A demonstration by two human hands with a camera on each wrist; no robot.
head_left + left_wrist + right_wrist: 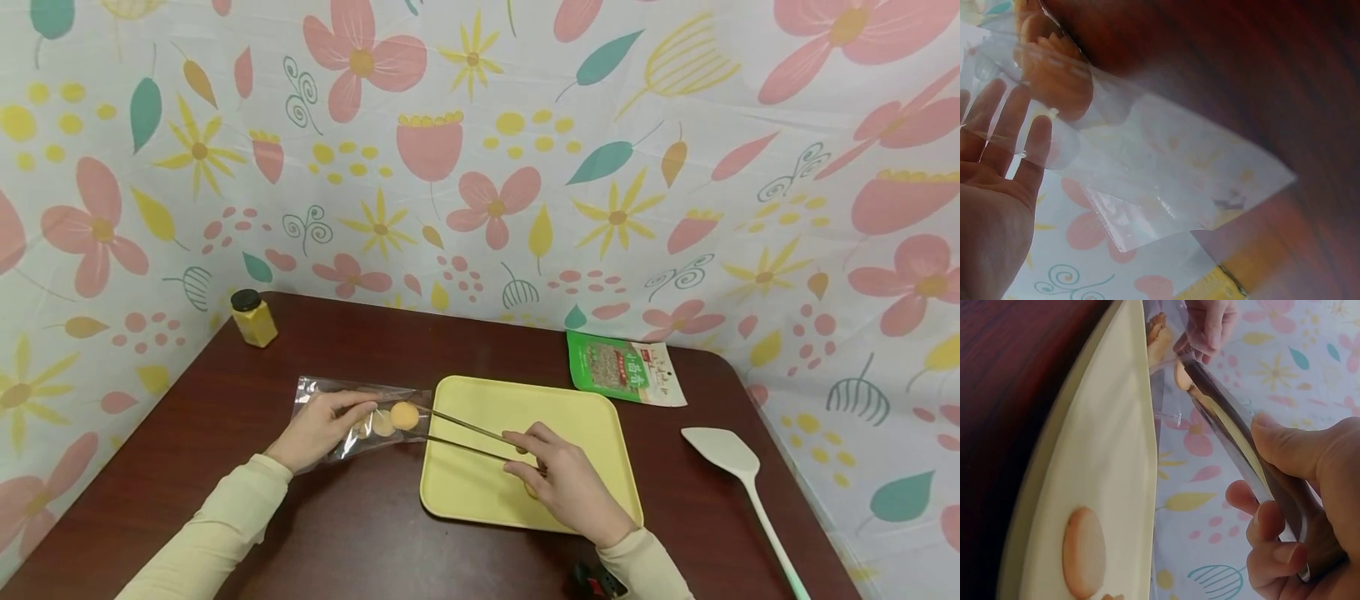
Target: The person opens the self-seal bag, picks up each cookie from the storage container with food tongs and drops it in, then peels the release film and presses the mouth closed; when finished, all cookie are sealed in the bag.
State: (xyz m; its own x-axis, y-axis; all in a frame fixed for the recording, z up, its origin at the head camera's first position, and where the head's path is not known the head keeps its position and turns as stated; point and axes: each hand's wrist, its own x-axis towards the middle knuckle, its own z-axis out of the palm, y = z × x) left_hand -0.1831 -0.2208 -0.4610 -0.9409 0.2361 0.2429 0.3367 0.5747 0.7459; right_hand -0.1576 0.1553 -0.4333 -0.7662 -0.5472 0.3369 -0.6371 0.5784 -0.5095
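Gripping tongs (pixel 1288 500), right hand (pixel 564 477) had a cookie (pixel 404 416) between their tips at the bag (pixel 1179 150) mouth, by left edge of tray (pixel 487 492). Left hand (pixel 318 429) pinched the bag. Second cookie (pixel 1084 553) sat on tray.

We get even, fairly bright light in the head view, the patterned backdrop (pixel 495 125) pale and the bench (pixel 352 542) dark, with a soft sheen across its near part. Shadows stay weak; we see a thin dark line under the near edge of the tray (pixel 517 400). The left wrist view looks dim and hazy to us, the clear bag (pixel 1166 156) milky with glare, the bench smeared; whether movement or focus blurs it, we cannot quite tell. In the right wrist view, also soft, the tongs (pixel 1285 487) show bright glints.
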